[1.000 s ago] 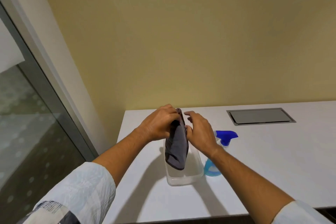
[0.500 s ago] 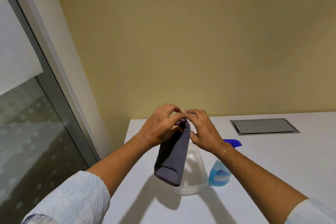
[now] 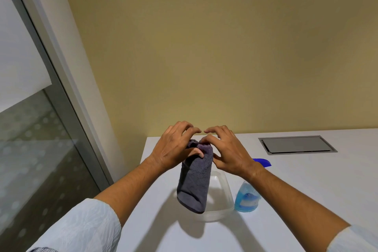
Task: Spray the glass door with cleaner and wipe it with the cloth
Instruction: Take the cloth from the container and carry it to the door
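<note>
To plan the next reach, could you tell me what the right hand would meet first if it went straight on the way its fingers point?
Probably the left hand: the right hand points left across the cloth, fingertips almost meeting; depth is unclear.

The right hand (image 3: 229,154) hid most of the spray bottle (image 3: 246,200), leaving only its blue base and the tip of its trigger. The hanging cloth (image 3: 195,182) covered the left part of the clear tub (image 3: 225,192), and its top was bunched out of sight between the fingers of both hands. The glass door (image 3: 34,149) ran off the left edge. Both sleeves were cut off along the bottom edge.
</note>
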A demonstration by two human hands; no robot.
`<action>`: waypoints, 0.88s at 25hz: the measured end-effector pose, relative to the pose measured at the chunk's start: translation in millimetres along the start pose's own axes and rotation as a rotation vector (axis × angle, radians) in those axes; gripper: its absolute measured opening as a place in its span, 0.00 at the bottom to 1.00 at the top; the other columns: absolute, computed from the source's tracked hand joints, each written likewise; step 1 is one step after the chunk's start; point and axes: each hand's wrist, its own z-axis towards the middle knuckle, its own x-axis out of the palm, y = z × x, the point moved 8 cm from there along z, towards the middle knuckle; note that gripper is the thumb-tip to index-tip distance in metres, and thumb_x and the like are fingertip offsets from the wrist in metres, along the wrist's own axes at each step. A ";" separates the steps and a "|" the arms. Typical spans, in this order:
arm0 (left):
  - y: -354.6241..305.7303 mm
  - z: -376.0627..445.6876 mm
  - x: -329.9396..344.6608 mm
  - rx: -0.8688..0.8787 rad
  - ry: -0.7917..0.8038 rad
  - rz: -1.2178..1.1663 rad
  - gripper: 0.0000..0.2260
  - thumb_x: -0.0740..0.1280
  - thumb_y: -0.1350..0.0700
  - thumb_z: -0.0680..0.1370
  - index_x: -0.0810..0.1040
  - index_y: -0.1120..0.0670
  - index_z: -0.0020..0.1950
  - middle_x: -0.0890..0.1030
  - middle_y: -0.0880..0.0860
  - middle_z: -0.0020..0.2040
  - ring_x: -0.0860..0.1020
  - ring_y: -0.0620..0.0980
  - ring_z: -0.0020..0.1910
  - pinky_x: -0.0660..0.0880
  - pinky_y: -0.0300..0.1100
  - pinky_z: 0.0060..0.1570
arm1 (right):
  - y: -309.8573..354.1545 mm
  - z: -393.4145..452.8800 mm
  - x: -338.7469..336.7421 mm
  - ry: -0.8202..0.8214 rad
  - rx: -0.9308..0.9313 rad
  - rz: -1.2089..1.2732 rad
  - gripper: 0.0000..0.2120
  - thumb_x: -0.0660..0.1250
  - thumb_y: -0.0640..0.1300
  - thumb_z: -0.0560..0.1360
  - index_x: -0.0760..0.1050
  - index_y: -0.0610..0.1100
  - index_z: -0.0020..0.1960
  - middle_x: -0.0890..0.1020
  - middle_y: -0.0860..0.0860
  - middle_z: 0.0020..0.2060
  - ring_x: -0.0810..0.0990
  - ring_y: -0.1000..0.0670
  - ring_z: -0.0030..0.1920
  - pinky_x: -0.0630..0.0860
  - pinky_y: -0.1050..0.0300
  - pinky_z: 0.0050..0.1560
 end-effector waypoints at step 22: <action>16.4 -16.6 3.1 -0.159 0.392 -0.077 0.27 0.65 0.33 0.71 0.78 0.55 0.53 0.75 0.51 0.46 0.73 0.50 0.47 0.71 0.42 0.46 | 22.7 4.4 -19.6 -0.027 -0.076 0.022 0.07 0.75 0.38 0.68 0.81 0.44 0.44 0.81 0.47 0.49 0.76 0.44 0.48 0.76 0.46 0.44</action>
